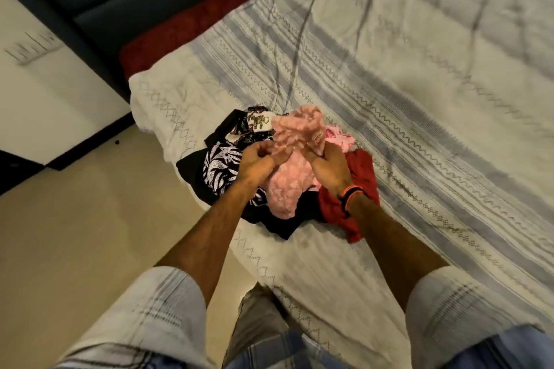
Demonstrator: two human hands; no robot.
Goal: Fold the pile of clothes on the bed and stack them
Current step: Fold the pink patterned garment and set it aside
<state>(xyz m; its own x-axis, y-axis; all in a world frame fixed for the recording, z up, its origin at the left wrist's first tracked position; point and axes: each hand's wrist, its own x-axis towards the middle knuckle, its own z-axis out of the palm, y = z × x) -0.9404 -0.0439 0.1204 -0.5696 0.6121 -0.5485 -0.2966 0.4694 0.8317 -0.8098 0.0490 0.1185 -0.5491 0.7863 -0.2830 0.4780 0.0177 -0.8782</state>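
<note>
Both hands worked at one pink fuzzy garment [284, 177], lifted a little above the pile of clothes [227, 171] near the bed's edge. The left hand [254, 159] had its fingers curled round the garment's left side, and the right hand [328, 165] gripped its right side, so the soft cloth bunched up between them and hung down toward the person. A dark and orange band [349, 193] circled the right wrist. Beneath the pink piece lay the rest of the heap: a black cloth with white leaf print [220, 168] on the left, a patterned piece showing a small elephant motif [259, 121] at the far side, a lighter pink printed item [341, 138] just beyond the right hand, and a red garment [356, 189] spread under the right wrist. The whole pile rested on the bed [404, 105], which wore a pale cover with grey woven bands and zigzag lines. A dark red edge [192, 27] showed along the bed's far side, and a cream floor [99, 219] lay to the left. Both forearms came out of rolled pale checked sleeves [150, 314]. No folded stack could be seen on the cover.
</note>
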